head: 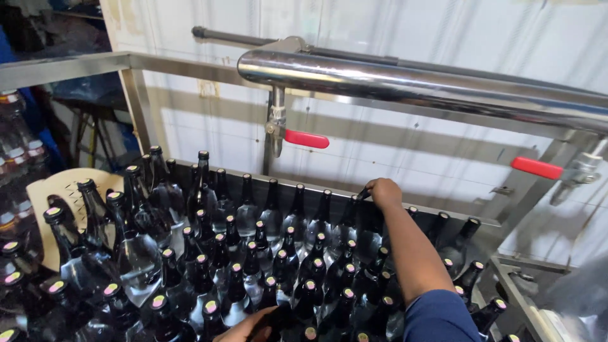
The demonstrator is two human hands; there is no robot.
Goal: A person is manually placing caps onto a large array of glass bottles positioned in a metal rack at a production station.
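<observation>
right hand [384, 192] | fingers closed on a dark bottle neck [363, 194], far row at 1 o'clock | left hand [248, 327] | bottle [277, 316] gripped at 6 o'clock (fingers partly hidden) | red valve handles [306, 139] at 12 and 2 o'clock

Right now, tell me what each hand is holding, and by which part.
The right hand grips the neck of a dark bottle at the back row. The left hand rests on another dark bottle's top; whether it grips cannot be told.

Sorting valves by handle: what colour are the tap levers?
Red, both tap levers, seen in the head view.
</observation>
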